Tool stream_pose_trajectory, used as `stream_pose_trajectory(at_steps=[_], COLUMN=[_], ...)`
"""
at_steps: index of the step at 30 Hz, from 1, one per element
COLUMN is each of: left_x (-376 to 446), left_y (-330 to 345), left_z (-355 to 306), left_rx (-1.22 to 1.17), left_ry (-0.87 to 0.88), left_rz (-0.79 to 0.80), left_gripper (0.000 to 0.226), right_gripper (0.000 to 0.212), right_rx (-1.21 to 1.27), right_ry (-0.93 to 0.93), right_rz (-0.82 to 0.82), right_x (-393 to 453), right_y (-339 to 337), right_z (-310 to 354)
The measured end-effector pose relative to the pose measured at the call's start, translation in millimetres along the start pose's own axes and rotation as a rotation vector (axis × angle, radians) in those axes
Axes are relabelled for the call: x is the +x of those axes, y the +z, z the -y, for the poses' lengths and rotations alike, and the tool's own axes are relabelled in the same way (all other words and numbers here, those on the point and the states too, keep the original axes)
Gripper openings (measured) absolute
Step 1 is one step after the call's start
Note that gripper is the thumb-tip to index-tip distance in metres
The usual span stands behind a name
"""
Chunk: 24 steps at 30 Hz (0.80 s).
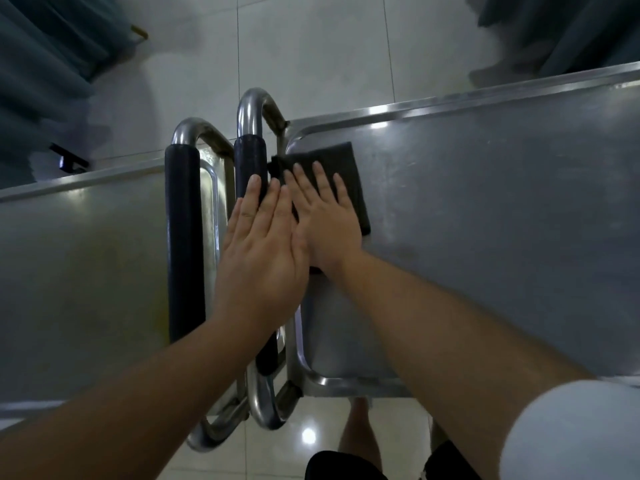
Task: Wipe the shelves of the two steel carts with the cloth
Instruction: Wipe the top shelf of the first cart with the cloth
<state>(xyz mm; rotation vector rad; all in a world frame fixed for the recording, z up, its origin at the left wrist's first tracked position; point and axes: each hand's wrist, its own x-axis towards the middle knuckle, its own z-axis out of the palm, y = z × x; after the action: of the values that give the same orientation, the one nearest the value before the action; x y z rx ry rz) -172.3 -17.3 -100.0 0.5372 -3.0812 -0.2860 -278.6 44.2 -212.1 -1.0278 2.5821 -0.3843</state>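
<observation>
Both forearms reach forward; the right hand lies flat, fingers spread, pressing the dark folded cloth onto the right steel cart's top shelf, likely for even wiping pressure. Overlapping it, the flat left hand touches the black-padded handle.

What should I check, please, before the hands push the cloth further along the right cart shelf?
1. Cloth lies flat on the right cart shelf: ok.
2. Right hand presses the cloth with straight fingers: ok.
3. Left hand is on the cloth: not ok, it lies mostly over the black handle grip.
4. Shelf ahead is free of objects: ok.
5. Shelf corner under the cloth is clean: cannot tell.
6. Left cart shelf already wiped: cannot tell.
</observation>
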Motion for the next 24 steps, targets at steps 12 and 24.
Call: stream_pose_trajectory(at_steps=[12,24], left_x=[0.3,-2.7], left_y=[3.9,0.8], left_z=[-4.7,-8.8], left_rx=[0.031,0.104], left_ry=[-0.073,-0.007], left_rz=[-0.026,-0.040], left_gripper=[0.061,0.062], right_gripper=[0.069,0.071], right_rx=[0.047,-0.087], right_ry=[-0.136,-0.048], right_rz=[-0.051,-0.080], right_x=[-188.4,-239.3], right_y=[77.3,45.0], right_z=[12.9,-101.8])
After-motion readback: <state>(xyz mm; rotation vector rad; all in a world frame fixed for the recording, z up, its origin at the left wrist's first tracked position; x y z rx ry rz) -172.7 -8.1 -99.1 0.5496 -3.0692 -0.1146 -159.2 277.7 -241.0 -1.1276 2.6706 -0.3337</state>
